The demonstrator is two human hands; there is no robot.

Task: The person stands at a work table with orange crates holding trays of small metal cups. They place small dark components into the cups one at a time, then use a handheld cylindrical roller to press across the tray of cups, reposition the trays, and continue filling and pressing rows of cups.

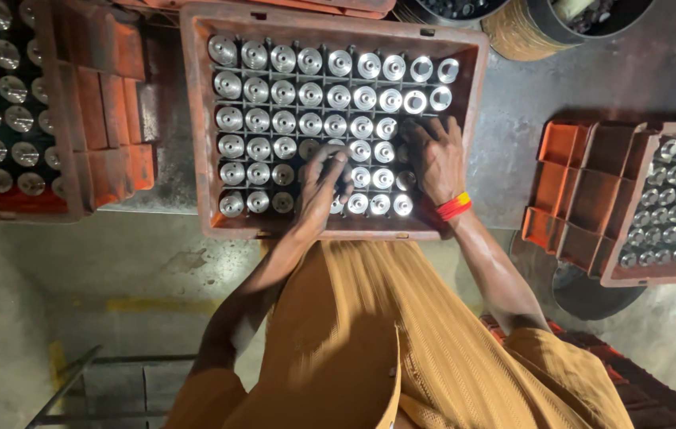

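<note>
Steel parts, likely heavy and slick, are sitting in a crate; left hand and right hand are curling over near-row heads, grip unclear.

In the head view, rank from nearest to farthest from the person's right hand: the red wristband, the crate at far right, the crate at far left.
From the right hand:
1. Red wristband, at its wrist.
2. Far-right crate, right of table.
3. Far-left crate, across the middle crate.

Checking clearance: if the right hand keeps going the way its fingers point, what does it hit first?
The right hand points toward the far side of the orange crate. It would likely first meet the shiny round metal parts just beyond its fingertips, though depth is uncertain.
</note>
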